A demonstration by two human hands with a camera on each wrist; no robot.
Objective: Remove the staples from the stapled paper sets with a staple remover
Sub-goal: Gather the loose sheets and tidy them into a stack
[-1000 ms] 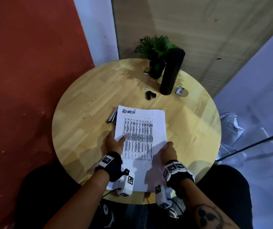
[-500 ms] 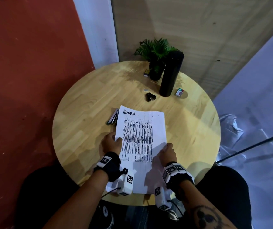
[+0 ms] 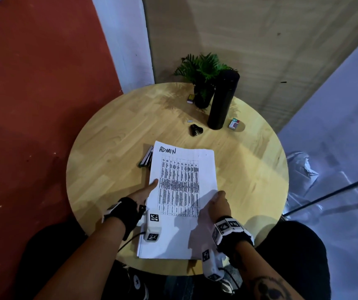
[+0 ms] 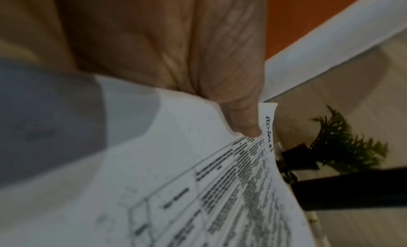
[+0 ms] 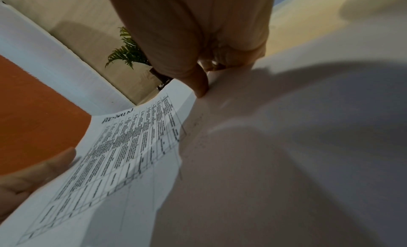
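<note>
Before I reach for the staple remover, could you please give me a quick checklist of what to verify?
1. White paper stack marked ADMIN on the round wooden table: ok.
2. Staple spotted on the stack: cannot tell.
3. Small black staple remover lying free beyond the stack's far edge: ok.
4. A hand free to take it: not ok; left hand and right hand both hold the stack's side edges.
5. Tall black cylinder standing apart from the remover: ok.

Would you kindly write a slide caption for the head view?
Both hands, left hand and right hand, hold a printed paper set on a round table.
</note>
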